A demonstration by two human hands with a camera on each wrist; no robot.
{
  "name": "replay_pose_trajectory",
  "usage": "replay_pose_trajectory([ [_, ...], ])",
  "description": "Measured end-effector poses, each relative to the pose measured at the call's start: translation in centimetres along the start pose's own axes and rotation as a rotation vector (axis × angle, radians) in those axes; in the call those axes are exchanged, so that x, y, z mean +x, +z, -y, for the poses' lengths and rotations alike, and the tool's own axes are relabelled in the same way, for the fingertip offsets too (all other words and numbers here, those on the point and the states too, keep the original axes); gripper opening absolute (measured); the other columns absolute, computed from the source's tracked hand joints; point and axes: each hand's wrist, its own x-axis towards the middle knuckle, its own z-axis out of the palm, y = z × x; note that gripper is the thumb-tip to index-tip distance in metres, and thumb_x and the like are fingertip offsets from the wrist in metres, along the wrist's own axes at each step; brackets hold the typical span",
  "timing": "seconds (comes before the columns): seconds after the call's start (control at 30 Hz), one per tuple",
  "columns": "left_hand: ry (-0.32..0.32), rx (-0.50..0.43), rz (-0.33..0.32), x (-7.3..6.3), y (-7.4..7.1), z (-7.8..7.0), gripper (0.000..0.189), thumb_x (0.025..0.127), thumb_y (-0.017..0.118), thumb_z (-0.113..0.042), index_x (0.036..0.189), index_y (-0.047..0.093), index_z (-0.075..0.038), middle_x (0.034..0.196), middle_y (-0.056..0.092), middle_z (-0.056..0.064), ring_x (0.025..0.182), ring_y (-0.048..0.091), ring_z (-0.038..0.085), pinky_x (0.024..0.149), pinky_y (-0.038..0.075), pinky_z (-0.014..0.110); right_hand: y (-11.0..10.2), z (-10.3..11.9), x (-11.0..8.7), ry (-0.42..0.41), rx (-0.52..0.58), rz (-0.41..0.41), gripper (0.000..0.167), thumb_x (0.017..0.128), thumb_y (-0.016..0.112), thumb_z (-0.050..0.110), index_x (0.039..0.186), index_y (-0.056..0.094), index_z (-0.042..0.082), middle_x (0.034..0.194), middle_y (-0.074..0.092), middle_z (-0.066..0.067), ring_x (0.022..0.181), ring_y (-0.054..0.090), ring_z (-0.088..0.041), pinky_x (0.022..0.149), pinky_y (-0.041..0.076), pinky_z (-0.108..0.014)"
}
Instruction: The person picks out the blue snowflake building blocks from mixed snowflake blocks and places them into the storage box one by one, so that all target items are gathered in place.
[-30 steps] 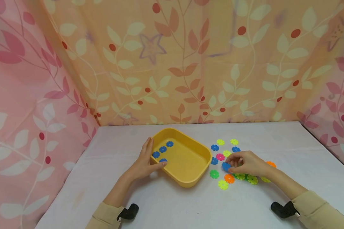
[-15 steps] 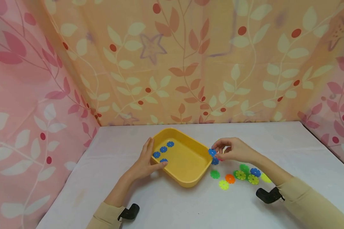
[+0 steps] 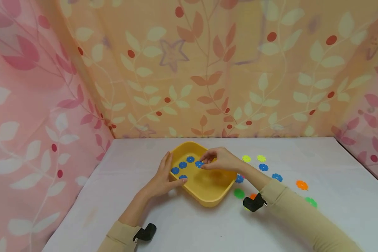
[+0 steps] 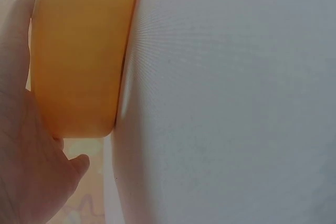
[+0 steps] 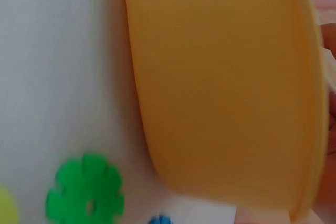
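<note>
From my remote post I had the right hand (image 3: 222,160) clamped on a blue disc (image 3: 198,164), pinched at the fingertips, inside the yellow tray (image 3: 209,187); whether it touched the floor I couldn't tell. Left of that pinch lay four more blue discs (image 3: 182,165); beyond them the left hand (image 3: 160,180) gripped the tray's rim. A green disc (image 3: 239,193) lay outside, right of the tray.
</note>
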Motion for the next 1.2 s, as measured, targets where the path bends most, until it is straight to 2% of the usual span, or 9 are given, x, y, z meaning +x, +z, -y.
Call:
replay_pose_trajectory([
  [0.23, 0.006, 0.007, 0.01, 0.2, 0.2, 0.1, 0.116, 0.081, 0.069, -0.062, 0.157, -0.007, -0.018, 0.161, -0.015, 0.0, 0.148, -0.001, 0.028, 0.115, 0.014, 0.054, 2.3, -0.5, 2.4, 0.08, -0.072, 0.053, 0.023, 0.081, 0.081, 0.025, 0.096, 0.073, 0.01, 0.08, 0.067, 0.004, 0.077, 0.062, -0.013, 0.075, 0.053, -0.023],
  [0.5, -0.002, 0.013, 0.023, 0.3, 0.4, 0.3, 0.115, 0.082, 0.067, -0.063, 0.157, -0.008, -0.018, 0.162, -0.015, 0.001, 0.148, -0.002, 0.027, 0.115, 0.013, 0.054, 3.5, -1.8, 3.6, 0.129, -0.147, 0.078, 0.024, 0.079, 0.082, 0.025, 0.093, 0.073, 0.008, 0.076, 0.066, 0.005, 0.066, 0.059, -0.01, 0.061, 0.05, -0.023],
  [0.77, -0.001, 0.027, 0.016, 0.3, 0.3, 0.2, 0.115, 0.082, 0.066, -0.063, 0.157, -0.007, -0.017, 0.161, -0.015, -0.001, 0.148, -0.002, 0.026, 0.115, 0.014, 0.053, 3.9, -1.9, 4.1, 0.068, -0.224, 0.076, 0.024, 0.077, 0.083, 0.024, 0.091, 0.073, 0.008, 0.073, 0.063, 0.007, 0.067, 0.056, -0.007, 0.063, 0.046, -0.019],
  [0.97, 0.006, 0.023, 0.002, 0.2, 0.2, 0.2, 0.116, 0.082, 0.067, -0.063, 0.157, -0.007, -0.016, 0.162, -0.013, 0.004, 0.148, -0.001, 0.029, 0.114, 0.015, 0.056, 4.1, -2.1, 4.3, 0.042, -0.236, 0.073, 0.024, 0.078, 0.084, 0.023, 0.091, 0.072, 0.007, 0.073, 0.061, 0.007, 0.068, 0.055, -0.007, 0.065, 0.047, -0.019],
  [1.2, 0.008, 0.016, 0.0, 0.1, 0.2, 0.3, 0.116, 0.082, 0.068, -0.062, 0.157, -0.008, -0.017, 0.162, -0.014, 0.002, 0.148, -0.001, 0.029, 0.114, 0.015, 0.056, 4.3, -2.4, 4.3, 0.029, -0.227, 0.078, 0.022, 0.079, 0.083, 0.021, 0.092, 0.072, 0.007, 0.073, 0.06, 0.006, 0.068, 0.054, -0.008, 0.066, 0.047, -0.019],
])
